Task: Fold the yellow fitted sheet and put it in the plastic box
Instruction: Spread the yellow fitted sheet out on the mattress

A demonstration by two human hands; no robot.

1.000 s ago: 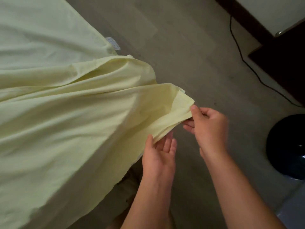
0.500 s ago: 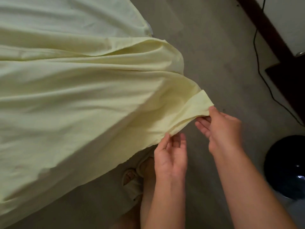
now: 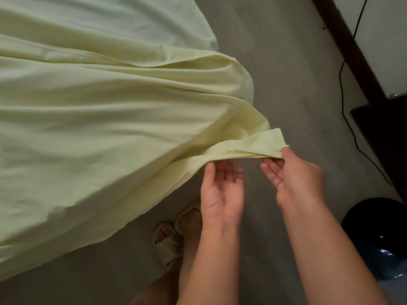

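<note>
Hands (image 3: 222,190) (image 3: 297,175) at yellow sheet (image 3: 110,117), grey floor (image 3: 286,62)

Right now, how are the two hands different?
The right hand pinches the corner of the yellow sheet between thumb and fingers; the left hand is open, palm up, fingers straight. The right hand holds the tip; the left hand only reaches under the edge. Both meet the sheet.

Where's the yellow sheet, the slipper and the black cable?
yellow sheet (image 3: 110,128), head view, on its wide middle.
slipper (image 3: 169,246), head view, on its strap.
black cable (image 3: 341,89), head view, on its middle stretch.
</note>
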